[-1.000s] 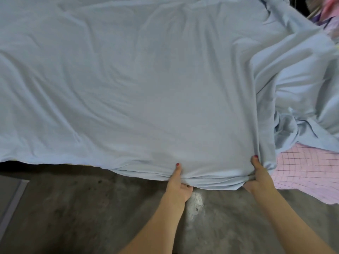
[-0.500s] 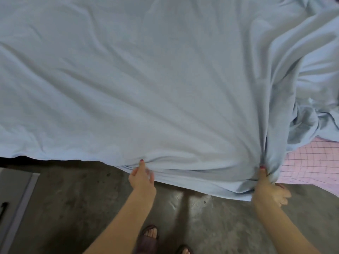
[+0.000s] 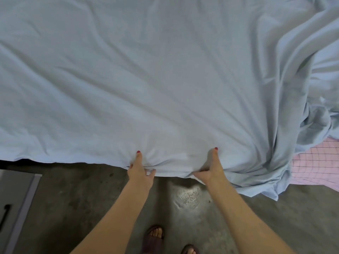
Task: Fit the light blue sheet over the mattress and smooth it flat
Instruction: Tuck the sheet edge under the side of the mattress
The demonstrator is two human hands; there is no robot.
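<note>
Sheet (image 3: 165,79): spread over bed, bunched at right, pink cover (image 3: 315,167) exposed. Left hand (image 3: 140,170) and right hand (image 3: 211,171) pinch near hem. Risk: uneven pull drags the bunch and leaves the right corner bare.

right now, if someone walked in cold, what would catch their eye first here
The big light blue sheet fills most of the view, creased and bunched into folds at the right. At its near edge the left hand and right hand each grip the cloth, thumbs on top. At the far right a pink checked cloth peeks out from under the sheet.
</note>
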